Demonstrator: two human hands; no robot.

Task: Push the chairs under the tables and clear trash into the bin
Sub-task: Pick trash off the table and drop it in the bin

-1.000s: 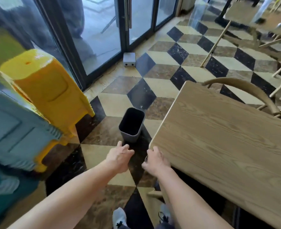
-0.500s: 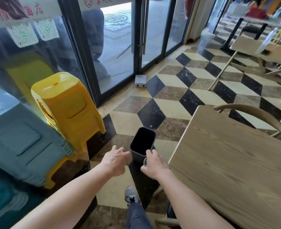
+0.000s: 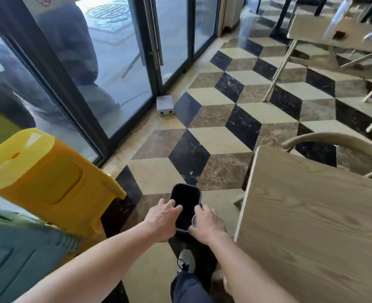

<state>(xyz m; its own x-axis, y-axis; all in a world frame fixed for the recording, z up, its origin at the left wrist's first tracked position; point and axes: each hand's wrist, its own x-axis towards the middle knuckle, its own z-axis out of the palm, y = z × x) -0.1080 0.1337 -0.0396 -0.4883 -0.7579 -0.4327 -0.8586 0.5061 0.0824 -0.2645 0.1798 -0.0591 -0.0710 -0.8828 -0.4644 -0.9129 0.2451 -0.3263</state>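
A small grey bin [image 3: 186, 199] with a dark inside stands on the checkered floor, just left of a wooden table [image 3: 311, 226]. My left hand [image 3: 162, 220] is at the bin's near-left rim, fingers apart and reaching over the opening, holding nothing. My right hand [image 3: 208, 226] is at the near-right rim, closed on a small clear plastic cup [image 3: 194, 220] held at the bin's edge. A wooden chair [image 3: 333, 139] with a curved back stands at the table's far side. Only its backrest shows.
A yellow plastic stool [image 3: 49, 182] and a teal one [image 3: 16, 270] are stacked at the left by the glass doors [image 3: 119, 62]. A small grey box [image 3: 165, 105] lies at the door sill. Another table [image 3: 344, 38] with chairs stands at the far right. My shoe [image 3: 186, 260] is below the bin.
I have stepped toward the bin. Both hands moved forward from the table corner to the bin's near rim, the right one still carrying the clear cup.
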